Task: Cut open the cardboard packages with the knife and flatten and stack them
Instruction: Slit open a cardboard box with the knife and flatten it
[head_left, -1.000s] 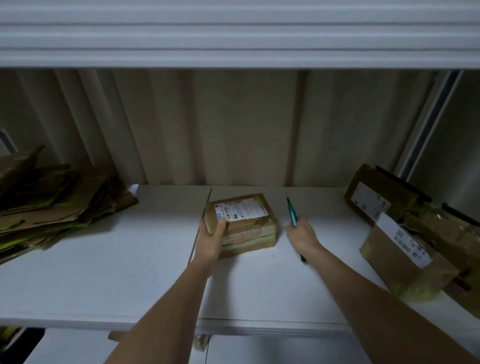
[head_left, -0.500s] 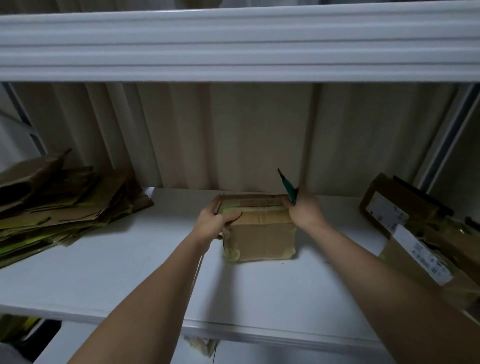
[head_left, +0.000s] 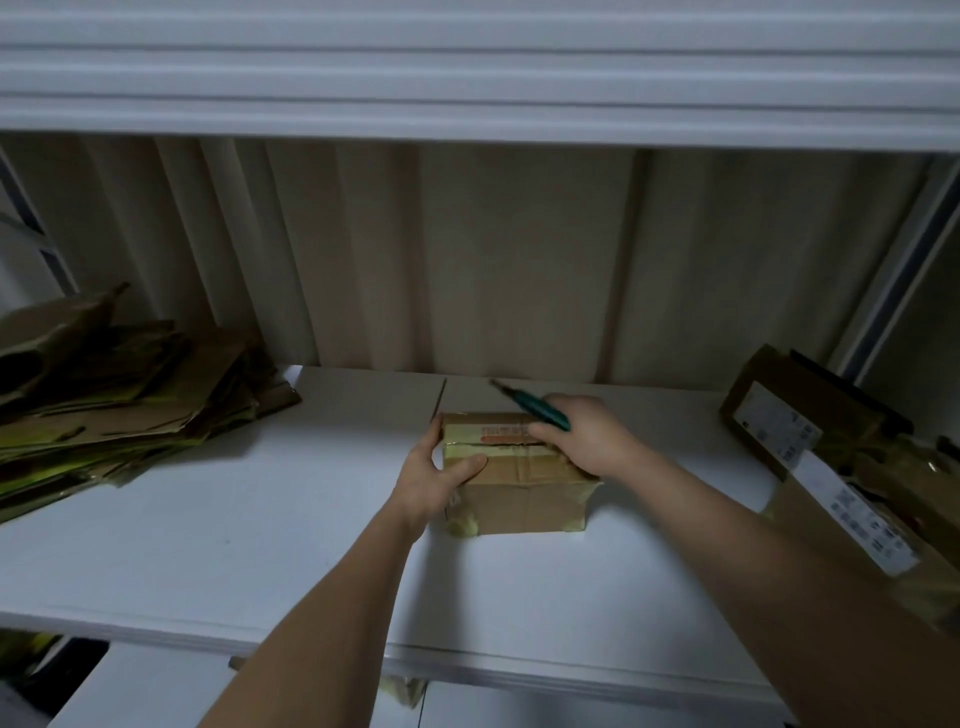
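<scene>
A left hand (head_left: 434, 480) clasps a taped brown cardboard box (head_left: 511, 475) on a white shelf (head_left: 208, 525); at three o'clock, the right hand (head_left: 584, 434) grips a green-handled knife (head_left: 535, 406).

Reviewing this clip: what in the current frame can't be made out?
- Knife blade tip: head view, too small and dim to tell if extended.
- Box far side and right end: hidden by the box itself and the right hand.
- Labels on the packages at right: print too small; packages cut by frame edge.
- Flattened stack: left part cut off.
</scene>
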